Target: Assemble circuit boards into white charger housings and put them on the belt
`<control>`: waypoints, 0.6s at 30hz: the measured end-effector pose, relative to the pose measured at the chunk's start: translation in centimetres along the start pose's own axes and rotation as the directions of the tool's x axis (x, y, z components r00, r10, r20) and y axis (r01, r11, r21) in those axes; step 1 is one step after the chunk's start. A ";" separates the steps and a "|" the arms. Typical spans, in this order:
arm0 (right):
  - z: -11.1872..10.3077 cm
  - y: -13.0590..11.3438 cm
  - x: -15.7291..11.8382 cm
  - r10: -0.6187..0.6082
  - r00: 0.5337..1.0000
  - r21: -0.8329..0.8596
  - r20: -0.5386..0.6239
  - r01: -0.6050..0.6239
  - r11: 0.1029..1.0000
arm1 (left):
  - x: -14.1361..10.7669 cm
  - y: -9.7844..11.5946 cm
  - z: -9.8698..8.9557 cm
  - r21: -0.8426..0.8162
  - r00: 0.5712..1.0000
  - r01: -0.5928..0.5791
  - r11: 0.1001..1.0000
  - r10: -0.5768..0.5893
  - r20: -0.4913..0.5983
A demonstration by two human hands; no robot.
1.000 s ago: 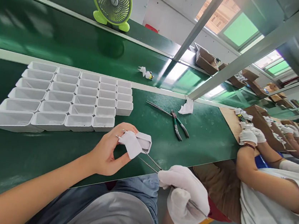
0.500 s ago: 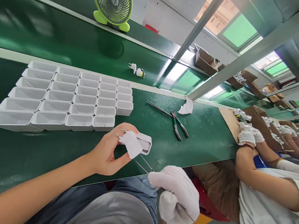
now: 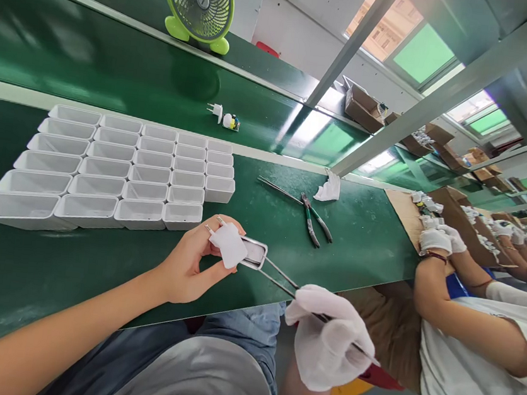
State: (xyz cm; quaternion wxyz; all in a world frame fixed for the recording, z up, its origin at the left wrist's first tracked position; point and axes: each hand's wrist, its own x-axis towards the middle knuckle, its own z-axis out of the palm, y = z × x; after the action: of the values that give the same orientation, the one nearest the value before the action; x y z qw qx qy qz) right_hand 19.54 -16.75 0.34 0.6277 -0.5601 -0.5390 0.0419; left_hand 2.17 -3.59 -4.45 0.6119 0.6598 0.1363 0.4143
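My bare left hand (image 3: 189, 265) grips a white charger housing (image 3: 238, 249) with two metal plug pins at its left end, held just above the front of the green table (image 3: 359, 234). My gloved right hand (image 3: 327, 341) pinches long metal tweezers (image 3: 283, 279), whose tips reach into the housing's open end. A block of several empty white housings (image 3: 109, 173) stands in rows to the left, close to my left hand.
Green-handled pliers (image 3: 311, 219), a second pair of tweezers (image 3: 278, 190) and a crumpled white cloth (image 3: 329, 187) lie further right. A small charger part (image 3: 222, 117) sits on the conveyor belt behind. A green fan (image 3: 197, 3) stands at the back. A co-worker's gloved hands (image 3: 437, 237) work at the right.
The charger part on the belt has travelled left. My right hand dipped left, then came back right and up, with the tweezer tips now inside the housing.
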 end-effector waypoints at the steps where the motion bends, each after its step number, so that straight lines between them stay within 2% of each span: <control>1: -0.1 0.3 0.3 0.008 0.997 0.057 -0.071 -0.004 0.998 | 0.1 0.2 0.1 -0.050 0.999 0.040 0.998 -0.040 -0.009; 3: -0.5 1.6 1.0 0.033 0.990 0.092 -0.138 -0.021 0.996 | 0.3 0.5 0.1 -0.129 0.994 0.099 0.987 -0.103 -0.027; 4: -0.6 2.7 1.3 0.039 0.994 0.032 -0.103 -0.036 0.999 | 0.3 0.6 0.1 -0.163 0.992 0.111 0.980 -0.118 -0.036; 6: -0.7 5.3 1.9 0.032 0.993 -0.196 0.113 -0.009 0.981 | 0.4 0.6 0.0 -0.225 0.991 0.109 0.968 -0.122 -0.048; 7: -0.7 6.7 2.1 0.030 0.965 -0.329 0.259 0.059 0.942 | 0.5 0.6 -0.1 -0.245 0.992 0.104 0.964 -0.120 -0.049; 9: -0.6 8.9 2.2 0.074 0.865 -0.514 0.496 0.224 0.828 | 0.5 0.5 -0.1 -0.262 0.992 0.100 0.960 -0.116 -0.047; 10: -0.6 9.6 2.2 0.111 0.818 -0.560 0.565 0.282 0.779 | 0.5 0.5 -0.2 -0.264 0.992 0.101 0.959 -0.116 -0.044; 11: -0.6 9.8 2.2 0.146 0.794 -0.593 0.590 0.303 0.746 | 0.5 0.5 -0.2 -0.265 0.993 0.101 0.959 -0.115 -0.041; 12: -0.6 9.6 2.1 0.160 0.798 -0.610 0.581 0.296 0.735 | 0.5 0.6 -0.1 -0.267 0.992 0.103 0.958 -0.117 -0.037; 13: -0.6 9.0 2.1 0.145 0.822 -0.601 0.551 0.270 0.752 | 0.6 0.6 -0.1 -0.268 0.992 0.105 0.958 -0.118 -0.033; 15: -0.4 7.2 2.2 0.061 0.869 -0.489 0.491 0.218 0.845 | 0.6 0.6 -0.1 -0.268 0.992 0.110 0.957 -0.121 -0.023; 16: -0.2 6.1 2.2 0.014 0.875 -0.404 0.483 0.209 0.890 | 0.6 0.6 -0.1 -0.264 0.992 0.115 0.958 -0.124 -0.018; 18: 0.6 4.4 2.5 -0.068 0.844 -0.254 0.533 0.236 0.938 | 0.5 0.5 -0.1 -0.255 0.992 0.121 0.959 -0.126 -0.001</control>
State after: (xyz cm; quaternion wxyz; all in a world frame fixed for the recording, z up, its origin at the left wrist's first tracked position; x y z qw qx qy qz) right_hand 22.53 -13.05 -1.50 0.3657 -0.5745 -0.7302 0.0546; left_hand 2.29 -3.27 -3.79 0.7151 0.5623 0.1282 0.3951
